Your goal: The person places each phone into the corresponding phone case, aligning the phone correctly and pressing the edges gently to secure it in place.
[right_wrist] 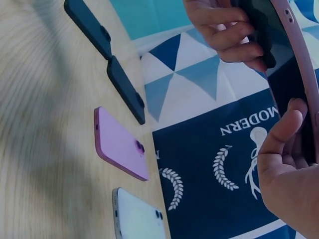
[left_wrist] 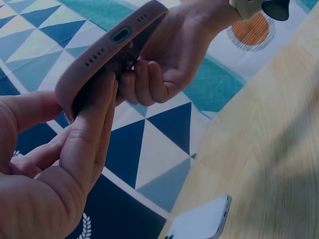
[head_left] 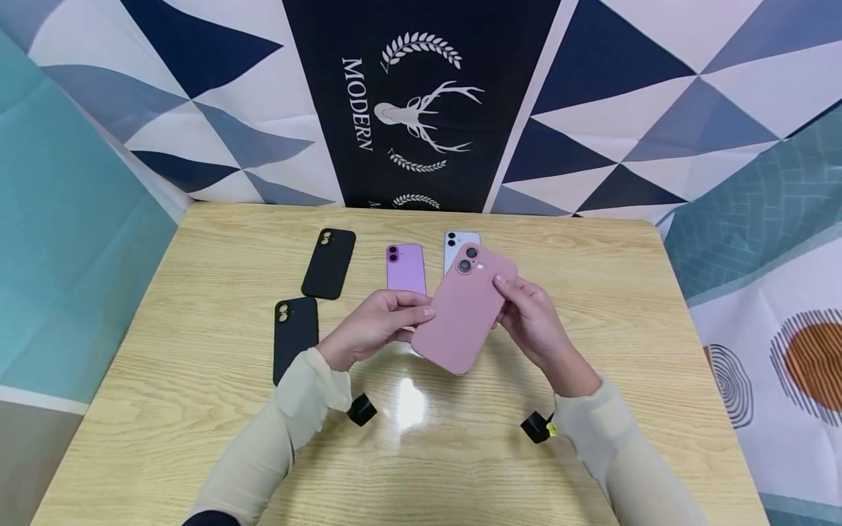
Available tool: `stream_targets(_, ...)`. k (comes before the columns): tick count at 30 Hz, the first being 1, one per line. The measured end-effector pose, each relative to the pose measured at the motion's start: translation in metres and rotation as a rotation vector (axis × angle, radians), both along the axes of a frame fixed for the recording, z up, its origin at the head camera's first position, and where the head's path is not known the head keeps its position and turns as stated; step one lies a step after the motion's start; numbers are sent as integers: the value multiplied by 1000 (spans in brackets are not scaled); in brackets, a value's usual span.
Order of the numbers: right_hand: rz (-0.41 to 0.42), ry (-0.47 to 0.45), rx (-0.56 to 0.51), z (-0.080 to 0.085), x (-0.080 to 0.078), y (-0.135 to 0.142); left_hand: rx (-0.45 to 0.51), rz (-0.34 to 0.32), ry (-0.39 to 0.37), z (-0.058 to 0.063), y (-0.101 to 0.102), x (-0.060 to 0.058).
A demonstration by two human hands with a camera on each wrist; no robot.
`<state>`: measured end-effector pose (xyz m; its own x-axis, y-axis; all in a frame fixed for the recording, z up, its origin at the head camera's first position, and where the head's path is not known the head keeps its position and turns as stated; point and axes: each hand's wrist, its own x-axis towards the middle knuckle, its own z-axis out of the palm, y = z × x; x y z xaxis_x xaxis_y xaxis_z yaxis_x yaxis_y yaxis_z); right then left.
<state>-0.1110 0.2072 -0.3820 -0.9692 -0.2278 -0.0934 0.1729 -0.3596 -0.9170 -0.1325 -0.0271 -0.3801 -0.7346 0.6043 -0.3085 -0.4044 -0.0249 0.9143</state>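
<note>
A phone in a pink case (head_left: 462,310) is held up tilted over the table, its back with two camera lenses toward the head view. My left hand (head_left: 387,321) pinches its lower left side, thumb on the back. At the upper right side my right hand (head_left: 529,314) grips it, with the thumb (head_left: 509,286) on the back near the lenses. The right wrist view shows the dark glossy screen (right_wrist: 286,74) and fingers of both hands against it. In the left wrist view the case's bottom end (left_wrist: 112,42) shows a port opening and small holes.
Behind the held phone lie a purple phone (head_left: 406,267) and a pale blue phone (head_left: 465,239), the latter partly covered in the head view. Two black phone cases (head_left: 329,263) lie at the left on the wooden table (head_left: 197,321). A patterned cloth (head_left: 421,183) hangs behind.
</note>
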Motion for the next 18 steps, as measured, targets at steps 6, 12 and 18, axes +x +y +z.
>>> stream_targets(6,-2,-27,-30,4,-2,3,13,58,3,0,4,2)
stream_targets(12,-134,-76,50,8,-2,3,31,125,-32,-4,9,1)
stream_targets(18,-279,-85,111,8,-3,0,33,183,-71,-8,17,-1)
